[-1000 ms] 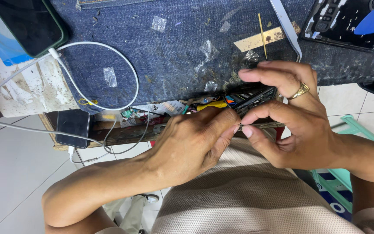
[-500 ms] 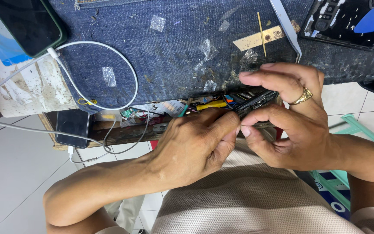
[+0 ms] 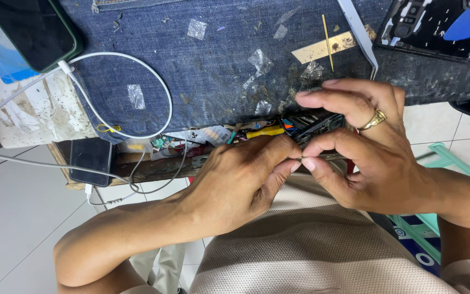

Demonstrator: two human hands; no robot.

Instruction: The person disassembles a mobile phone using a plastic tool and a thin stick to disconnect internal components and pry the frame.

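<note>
A: The worktop (image 3: 218,76) is covered with blue denim cloth, dirty with bits of tape and glue. Below its edge there is white tile floor (image 3: 23,218). Where are the hands?

B: Both are just in front of the worktop's near edge, above the person's lap. The left hand (image 3: 240,185) comes from the lower left, the right hand (image 3: 371,163) from the right, with a gold ring (image 3: 375,120) on it.

A: What do they hold?

B: A very small thin part (image 3: 299,159), maybe metal. It is too small to tell what it is. It sits exactly where the fingertips meet, so both hands are equally near.

A: And the grip of each hand?

B: The left grip is closed to a pinch, thumb against forefinger, on the part's left end. The right grip is also pinched, on its right end. The other right fingers are stretched over a dark device (image 3: 316,126) that lies at the worktop's edge.

A: How does the part lie?

B: Its long axis seems about level, left to right, from one pinch to the other. The device is just behind it, a little higher.

A: Other things?

B: A white cable (image 3: 153,90) loops on the cloth, a phone (image 3: 33,32) lies top left, tweezers (image 3: 360,32) top right.
</note>
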